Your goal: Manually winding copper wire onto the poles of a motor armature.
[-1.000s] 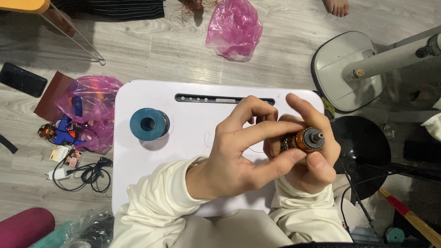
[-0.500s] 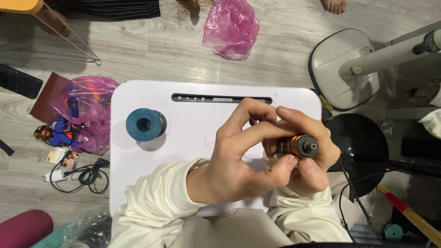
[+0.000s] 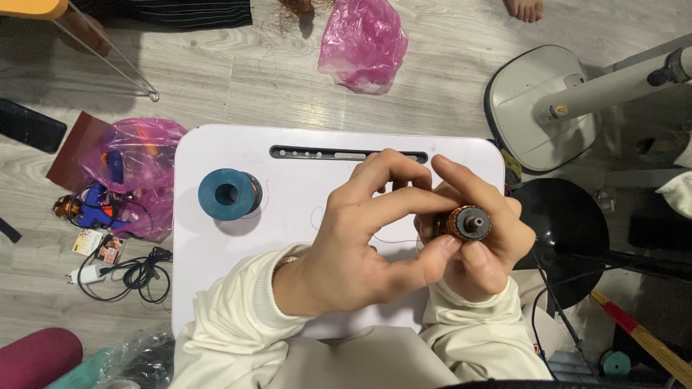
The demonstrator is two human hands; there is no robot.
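While my right hand [image 3: 479, 256] clasps the copper-wound rotor [image 3: 465, 223] above the white table [image 3: 303, 180], my left hand [image 3: 367, 241] pinches its windings; next needs 1 steady, taut turn, I judge.

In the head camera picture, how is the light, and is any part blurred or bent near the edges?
Head view: soft, even light; the blue spool casts a faint shadow on the white table. Both hands, left hand and right hand, and the copper-wound part look sharp. Floorboards and table edges curve slightly near the borders. No strong glare.
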